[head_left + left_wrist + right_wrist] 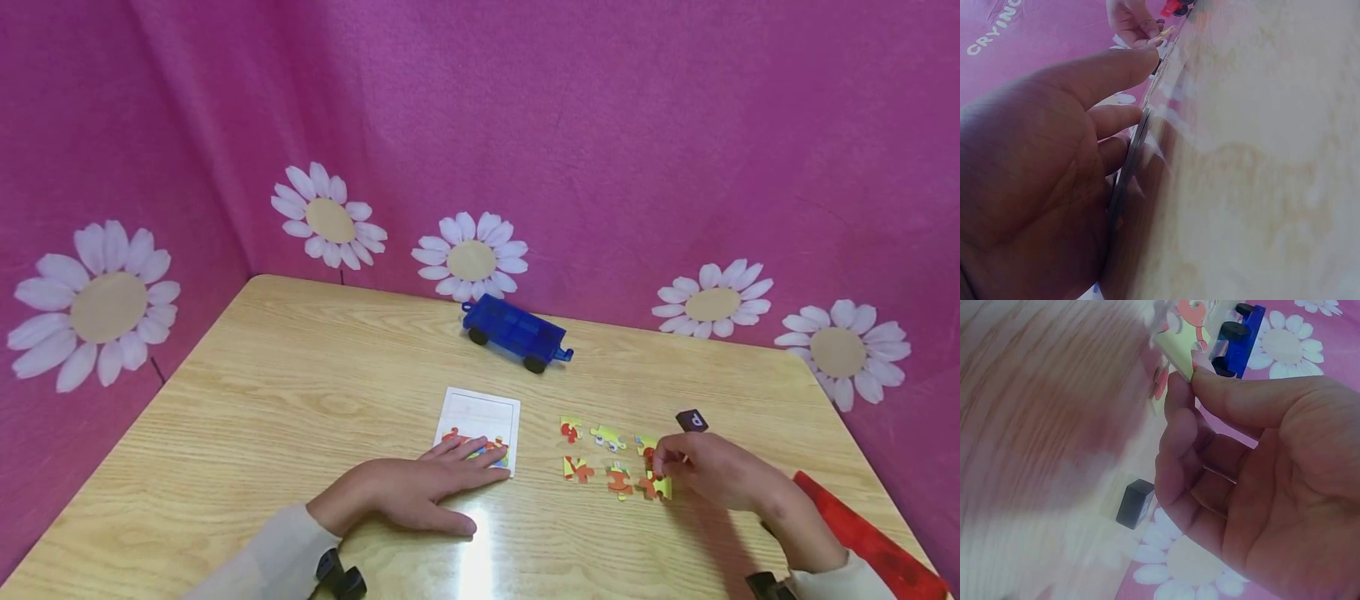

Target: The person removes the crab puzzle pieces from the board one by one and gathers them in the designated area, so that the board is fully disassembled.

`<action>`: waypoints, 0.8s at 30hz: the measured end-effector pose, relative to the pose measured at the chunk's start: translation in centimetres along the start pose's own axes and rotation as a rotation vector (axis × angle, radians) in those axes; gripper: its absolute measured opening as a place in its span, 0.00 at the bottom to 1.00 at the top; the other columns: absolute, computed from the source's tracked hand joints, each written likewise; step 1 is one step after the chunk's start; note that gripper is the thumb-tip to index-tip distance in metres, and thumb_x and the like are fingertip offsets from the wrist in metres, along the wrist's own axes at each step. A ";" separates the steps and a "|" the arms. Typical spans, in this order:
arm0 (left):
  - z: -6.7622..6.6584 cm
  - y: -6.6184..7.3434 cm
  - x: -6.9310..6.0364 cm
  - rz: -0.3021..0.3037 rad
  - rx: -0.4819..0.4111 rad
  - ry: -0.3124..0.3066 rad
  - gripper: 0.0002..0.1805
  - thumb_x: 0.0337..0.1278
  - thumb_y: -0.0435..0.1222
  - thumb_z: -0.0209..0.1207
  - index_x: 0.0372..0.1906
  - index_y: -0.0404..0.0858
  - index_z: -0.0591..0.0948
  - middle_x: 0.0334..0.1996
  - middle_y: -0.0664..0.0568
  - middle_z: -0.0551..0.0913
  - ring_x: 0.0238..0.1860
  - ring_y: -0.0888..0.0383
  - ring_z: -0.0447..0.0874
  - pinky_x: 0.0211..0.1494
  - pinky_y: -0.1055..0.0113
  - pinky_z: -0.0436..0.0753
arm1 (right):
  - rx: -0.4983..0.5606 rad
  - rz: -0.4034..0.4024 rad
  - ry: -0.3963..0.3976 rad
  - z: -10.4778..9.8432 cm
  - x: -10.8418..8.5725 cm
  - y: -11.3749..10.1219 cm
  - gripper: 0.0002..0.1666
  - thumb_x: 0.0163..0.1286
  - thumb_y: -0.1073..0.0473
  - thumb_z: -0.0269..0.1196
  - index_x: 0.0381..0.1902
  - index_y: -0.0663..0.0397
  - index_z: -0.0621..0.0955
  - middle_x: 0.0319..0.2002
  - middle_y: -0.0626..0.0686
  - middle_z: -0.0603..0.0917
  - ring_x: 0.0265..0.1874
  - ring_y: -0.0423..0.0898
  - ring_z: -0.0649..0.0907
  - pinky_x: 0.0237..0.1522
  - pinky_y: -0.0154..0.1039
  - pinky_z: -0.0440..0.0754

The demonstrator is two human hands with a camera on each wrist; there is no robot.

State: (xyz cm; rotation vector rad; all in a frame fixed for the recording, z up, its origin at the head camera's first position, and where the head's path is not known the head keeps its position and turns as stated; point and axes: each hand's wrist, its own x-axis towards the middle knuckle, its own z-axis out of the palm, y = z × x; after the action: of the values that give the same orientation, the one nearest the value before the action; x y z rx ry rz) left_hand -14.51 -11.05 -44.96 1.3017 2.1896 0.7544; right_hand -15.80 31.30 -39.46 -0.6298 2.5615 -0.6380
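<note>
My left hand (420, 492) lies with straight fingers across the lower part of a white puzzle board (480, 410). Red, green and blue pieces show between and beside its fingers; the hand hides the rest of that row. To the right, my right hand (716, 468) pinches a yellow and red jigsaw piece (1179, 353) between thumb and index finger. Several loose pieces lie left of it in two rows, among them a yellow piece with eyes (607, 438), a red and yellow piece (577, 469) and an orange piece (619, 481).
A blue toy wagon (517, 332) with black wheels stands at the back of the table (285, 358). Just beyond my right hand sits a small black block (692, 420) with a white letter. Beside my right forearm lies a red translucent object (862, 533). Pink flowered cloth (570, 150) hangs behind.
</note>
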 end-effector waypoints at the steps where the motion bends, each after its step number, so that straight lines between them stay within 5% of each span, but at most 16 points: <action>1: 0.0 0.0 0.0 0.000 0.002 0.001 0.39 0.76 0.55 0.54 0.83 0.49 0.57 0.84 0.54 0.42 0.82 0.51 0.31 0.80 0.48 0.32 | 0.000 -0.002 0.004 0.1 0.0 0.0 0.13 0.73 0.73 0.60 0.34 0.48 0.81 0.32 0.43 0.78 0.31 0.39 0.75 0.31 0.34 0.72; 24: 0.0 -0.1 0.0 0.017 -0.004 -0.006 0.39 0.76 0.53 0.54 0.83 0.47 0.58 0.84 0.52 0.43 0.82 0.51 0.32 0.80 0.50 0.32 | -0.020 0.091 0.021 0.3 0.1 0.2 0.12 0.73 0.71 0.62 0.36 0.48 0.83 0.35 0.45 0.81 0.34 0.45 0.77 0.31 0.35 0.76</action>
State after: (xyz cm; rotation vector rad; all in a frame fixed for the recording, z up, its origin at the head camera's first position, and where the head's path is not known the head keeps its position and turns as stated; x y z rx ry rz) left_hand -14.60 -11.07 -45.01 1.3199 2.1737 0.7603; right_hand -15.77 31.33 -39.86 -0.5124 2.6027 -0.5919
